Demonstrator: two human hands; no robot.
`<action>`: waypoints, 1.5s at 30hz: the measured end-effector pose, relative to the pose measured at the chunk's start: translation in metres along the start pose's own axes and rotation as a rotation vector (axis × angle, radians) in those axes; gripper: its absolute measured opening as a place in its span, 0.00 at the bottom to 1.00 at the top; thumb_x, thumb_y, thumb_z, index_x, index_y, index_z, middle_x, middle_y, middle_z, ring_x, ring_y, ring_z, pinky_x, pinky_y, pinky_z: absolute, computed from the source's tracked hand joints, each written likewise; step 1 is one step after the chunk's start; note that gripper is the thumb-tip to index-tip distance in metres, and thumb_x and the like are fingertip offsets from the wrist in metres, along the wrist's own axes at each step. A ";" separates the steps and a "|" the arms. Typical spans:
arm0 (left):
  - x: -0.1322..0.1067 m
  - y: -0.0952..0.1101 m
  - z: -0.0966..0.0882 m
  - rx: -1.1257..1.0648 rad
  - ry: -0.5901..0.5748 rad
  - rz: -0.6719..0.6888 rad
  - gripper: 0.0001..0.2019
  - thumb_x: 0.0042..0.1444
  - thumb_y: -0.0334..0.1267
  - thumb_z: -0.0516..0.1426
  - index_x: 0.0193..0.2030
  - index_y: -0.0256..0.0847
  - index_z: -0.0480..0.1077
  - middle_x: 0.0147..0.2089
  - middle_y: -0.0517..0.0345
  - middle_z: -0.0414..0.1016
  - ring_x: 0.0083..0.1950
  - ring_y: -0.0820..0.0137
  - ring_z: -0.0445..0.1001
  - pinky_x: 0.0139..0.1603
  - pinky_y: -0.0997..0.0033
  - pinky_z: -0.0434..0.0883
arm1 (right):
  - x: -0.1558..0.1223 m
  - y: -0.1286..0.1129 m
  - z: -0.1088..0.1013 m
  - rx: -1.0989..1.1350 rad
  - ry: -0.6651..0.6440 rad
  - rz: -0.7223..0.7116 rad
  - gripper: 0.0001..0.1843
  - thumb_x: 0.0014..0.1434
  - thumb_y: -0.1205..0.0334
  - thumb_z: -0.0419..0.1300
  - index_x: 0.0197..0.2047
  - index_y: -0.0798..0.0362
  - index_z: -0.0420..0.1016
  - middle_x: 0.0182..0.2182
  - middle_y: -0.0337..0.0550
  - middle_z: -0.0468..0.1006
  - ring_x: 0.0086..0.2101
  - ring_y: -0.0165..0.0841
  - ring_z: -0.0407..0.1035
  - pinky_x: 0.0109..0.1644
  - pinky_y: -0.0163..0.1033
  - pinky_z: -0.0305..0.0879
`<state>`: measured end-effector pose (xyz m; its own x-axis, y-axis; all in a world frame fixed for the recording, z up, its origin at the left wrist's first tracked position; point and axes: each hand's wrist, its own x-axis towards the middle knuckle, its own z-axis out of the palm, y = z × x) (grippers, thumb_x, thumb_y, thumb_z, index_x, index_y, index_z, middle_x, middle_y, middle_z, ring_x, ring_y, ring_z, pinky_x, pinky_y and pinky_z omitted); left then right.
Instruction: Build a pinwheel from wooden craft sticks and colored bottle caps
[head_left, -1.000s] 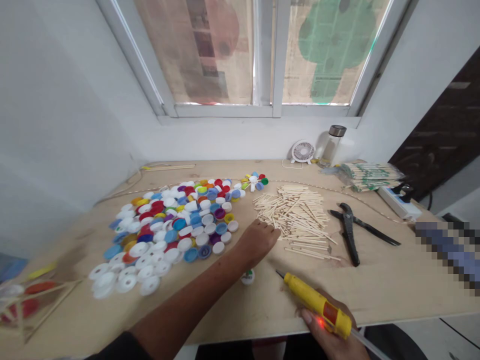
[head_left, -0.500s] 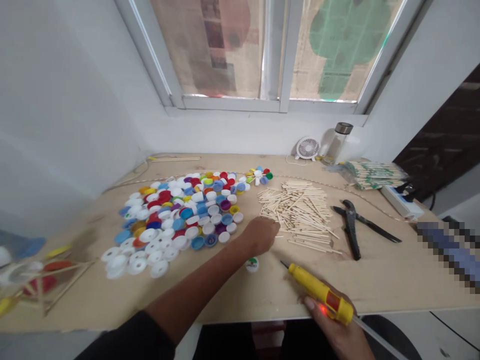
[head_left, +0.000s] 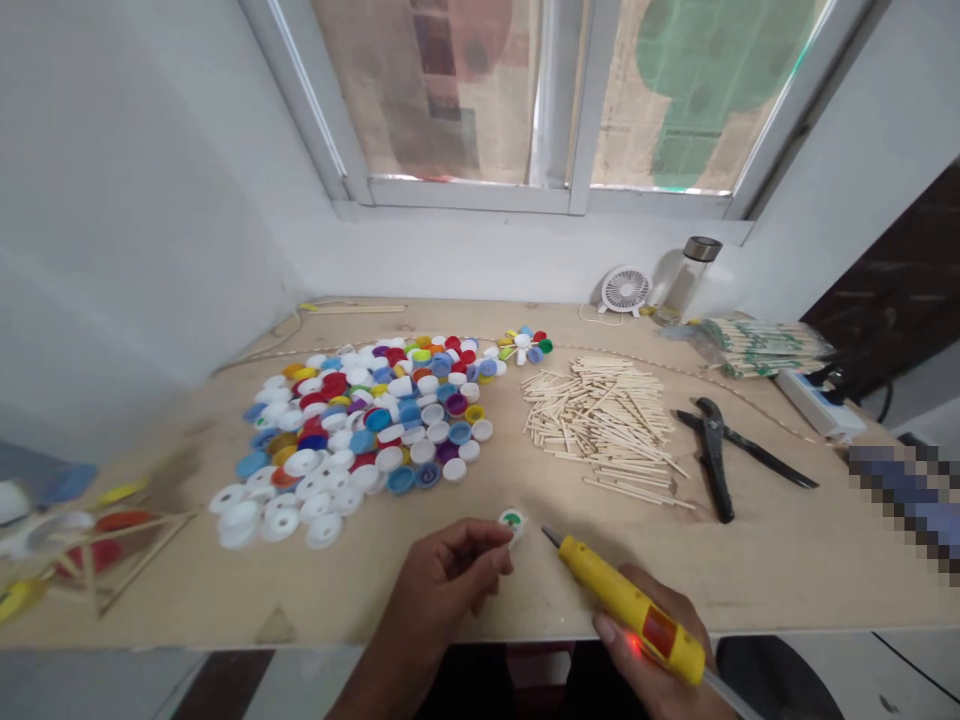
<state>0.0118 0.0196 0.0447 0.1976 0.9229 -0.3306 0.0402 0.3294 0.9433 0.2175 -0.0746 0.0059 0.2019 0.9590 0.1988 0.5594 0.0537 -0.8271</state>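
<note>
My right hand (head_left: 660, 645) is wrapped round a yellow glue gun (head_left: 622, 600), its dark nozzle pointing up and left and a clear glue stick coming out of its back; a red light glows by my thumb. Close to the nozzle, a white bottle cap (head_left: 513, 520) with a green print lies on the table. My left hand (head_left: 454, 575) is at the cap's near left side, thumb and fingers pinched together. Whatever the fingertips hold is too small or hidden to make out. A pile of short wooden sticks (head_left: 600, 415) lies beyond both hands.
Many coloured bottle caps (head_left: 375, 420) cover the table's left middle. A cap-and-stick piece (head_left: 523, 345) stands behind them, a stick frame (head_left: 97, 560) at far left. To the right are a black-handled cutter (head_left: 716, 460), power strip (head_left: 817, 405), bagged sticks (head_left: 765, 345), small fan (head_left: 625, 288) and glass bottle (head_left: 690, 280).
My left hand has come back from the stick pile to the small cap near the table's front. The glue gun has shifted slightly left, its nozzle nearer the cap. The view has tilted slightly.
</note>
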 end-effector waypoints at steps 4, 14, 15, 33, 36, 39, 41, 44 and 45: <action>-0.008 -0.005 0.009 -0.183 0.061 -0.077 0.11 0.40 0.41 0.66 0.32 0.38 0.77 0.22 0.61 0.74 0.21 0.77 0.64 0.22 0.79 0.60 | 0.011 -0.015 0.002 0.025 -0.163 -0.058 0.18 0.59 0.49 0.55 0.24 0.50 0.59 0.20 0.33 0.60 0.20 0.27 0.59 0.23 0.33 0.56; -0.005 -0.004 0.013 -0.290 0.028 -0.129 0.13 0.36 0.41 0.69 0.29 0.37 0.78 0.21 0.59 0.74 0.21 0.78 0.64 0.20 0.80 0.61 | 0.014 -0.019 0.004 -0.102 -0.089 -0.167 0.17 0.61 0.50 0.54 0.25 0.50 0.61 0.19 0.34 0.64 0.20 0.27 0.60 0.22 0.33 0.55; -0.005 -0.004 0.014 -0.292 0.034 -0.135 0.13 0.36 0.41 0.68 0.29 0.37 0.78 0.22 0.59 0.74 0.21 0.78 0.64 0.20 0.80 0.61 | 0.014 -0.019 0.004 -0.105 -0.090 -0.173 0.17 0.61 0.50 0.54 0.25 0.50 0.61 0.19 0.34 0.64 0.20 0.27 0.60 0.22 0.33 0.55; -0.008 -0.007 0.012 -0.311 0.010 -0.125 0.11 0.37 0.41 0.68 0.28 0.39 0.78 0.22 0.61 0.73 0.21 0.78 0.64 0.19 0.80 0.61 | 0.014 -0.012 0.000 -0.192 -0.130 -0.261 0.17 0.60 0.51 0.55 0.24 0.50 0.60 0.18 0.33 0.66 0.18 0.27 0.62 0.21 0.31 0.55; -0.009 -0.006 0.012 -0.311 0.009 -0.135 0.11 0.37 0.42 0.68 0.28 0.39 0.78 0.22 0.60 0.74 0.21 0.78 0.64 0.19 0.80 0.61 | 0.016 -0.014 -0.003 -0.198 -0.150 -0.269 0.16 0.61 0.53 0.56 0.25 0.50 0.60 0.18 0.33 0.66 0.19 0.26 0.63 0.22 0.31 0.56; -0.009 -0.006 0.013 -0.314 0.009 -0.156 0.12 0.37 0.42 0.68 0.29 0.38 0.78 0.22 0.60 0.74 0.20 0.78 0.63 0.18 0.80 0.60 | 0.017 -0.016 -0.005 -0.203 -0.130 -0.270 0.17 0.61 0.52 0.56 0.24 0.50 0.60 0.18 0.33 0.66 0.19 0.26 0.63 0.22 0.31 0.56; -0.009 -0.006 0.013 -0.328 -0.003 -0.153 0.11 0.38 0.41 0.68 0.29 0.38 0.78 0.22 0.60 0.74 0.20 0.78 0.64 0.18 0.80 0.61 | 0.016 -0.018 -0.006 -0.207 -0.147 -0.289 0.17 0.61 0.52 0.55 0.24 0.51 0.61 0.18 0.33 0.67 0.19 0.26 0.63 0.22 0.31 0.55; -0.010 -0.007 0.013 -0.348 -0.019 -0.138 0.12 0.39 0.42 0.68 0.30 0.38 0.78 0.22 0.60 0.74 0.20 0.78 0.64 0.19 0.81 0.61 | 0.016 -0.020 -0.005 -0.210 -0.119 -0.277 0.18 0.62 0.50 0.54 0.24 0.50 0.61 0.18 0.33 0.66 0.18 0.26 0.62 0.21 0.32 0.54; -0.010 -0.007 0.013 -0.352 -0.019 -0.135 0.12 0.39 0.42 0.68 0.30 0.38 0.78 0.22 0.60 0.74 0.20 0.78 0.64 0.19 0.81 0.61 | 0.016 -0.020 -0.005 -0.211 -0.099 -0.266 0.19 0.62 0.50 0.53 0.24 0.50 0.61 0.18 0.33 0.66 0.18 0.26 0.62 0.22 0.32 0.54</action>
<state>0.0218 0.0055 0.0419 0.2319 0.8634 -0.4480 -0.2712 0.4997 0.8227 0.2137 -0.0617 0.0286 -0.0462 0.9423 0.3317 0.7380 0.2560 -0.6244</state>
